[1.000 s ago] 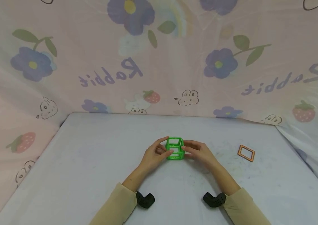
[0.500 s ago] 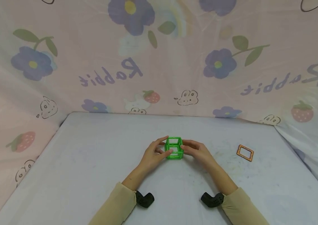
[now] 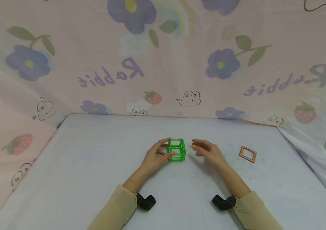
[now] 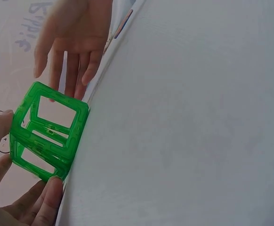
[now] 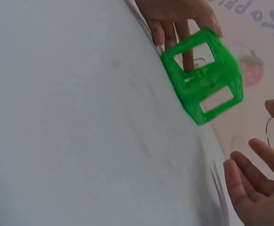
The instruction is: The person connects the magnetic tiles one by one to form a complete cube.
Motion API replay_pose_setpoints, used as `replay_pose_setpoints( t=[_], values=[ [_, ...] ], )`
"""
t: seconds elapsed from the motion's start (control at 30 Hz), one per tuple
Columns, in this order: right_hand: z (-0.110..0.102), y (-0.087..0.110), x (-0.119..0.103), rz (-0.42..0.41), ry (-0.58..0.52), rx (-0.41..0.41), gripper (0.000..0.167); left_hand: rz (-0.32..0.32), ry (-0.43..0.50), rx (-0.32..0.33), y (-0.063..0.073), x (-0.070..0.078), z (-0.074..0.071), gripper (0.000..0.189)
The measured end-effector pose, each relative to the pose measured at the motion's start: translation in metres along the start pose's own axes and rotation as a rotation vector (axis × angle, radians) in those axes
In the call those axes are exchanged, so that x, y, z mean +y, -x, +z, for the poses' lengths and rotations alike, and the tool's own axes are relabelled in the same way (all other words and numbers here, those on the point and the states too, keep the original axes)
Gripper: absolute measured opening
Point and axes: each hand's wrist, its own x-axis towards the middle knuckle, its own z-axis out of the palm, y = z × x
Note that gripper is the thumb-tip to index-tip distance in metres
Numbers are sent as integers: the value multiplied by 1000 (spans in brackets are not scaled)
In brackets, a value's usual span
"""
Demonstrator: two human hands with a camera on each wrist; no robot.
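A green cube of see-through magnetic tile frames (image 3: 179, 154) sits on the white table, near the middle in the head view. My left hand (image 3: 155, 158) grips its left side, thumb at the front and fingers at the back. In the left wrist view the thumb and fingertips lie against the cube (image 4: 47, 146). To the right, my right hand (image 3: 210, 153) is apart from the cube, fingers loosely bent around nothing. The right wrist view shows those fingers (image 5: 259, 188) spread, with a gap to the cube (image 5: 203, 84).
An orange rectangular tile frame (image 3: 249, 149) lies flat on the table (image 3: 108, 150), right of my right hand. A pink curtain (image 3: 168, 70) with flowers, rabbits and strawberries hangs behind the table and along its sides. Black wrist cameras (image 3: 146, 202) sit at both cuffs.
My right hand has let go of the green cube and moved off to the right. The left hand keeps its hold. The whole head view has shifted slightly.
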Motion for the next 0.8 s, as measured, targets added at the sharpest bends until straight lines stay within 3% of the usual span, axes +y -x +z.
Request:
replay_pose_setpoints(
  t=[0.23, 0.63, 0.8],
  values=[
    [-21, 8, 7, -42, 23, 72, 51, 17, 14, 4, 1, -2, -1, 60],
    [-47, 20, 13, -43, 15, 137, 53, 9, 28, -1, -1, -2, -1, 60],
    [-58, 26, 16, -63, 133, 198, 49, 16, 34, -7, -1, -2, 0, 58]
  ],
)
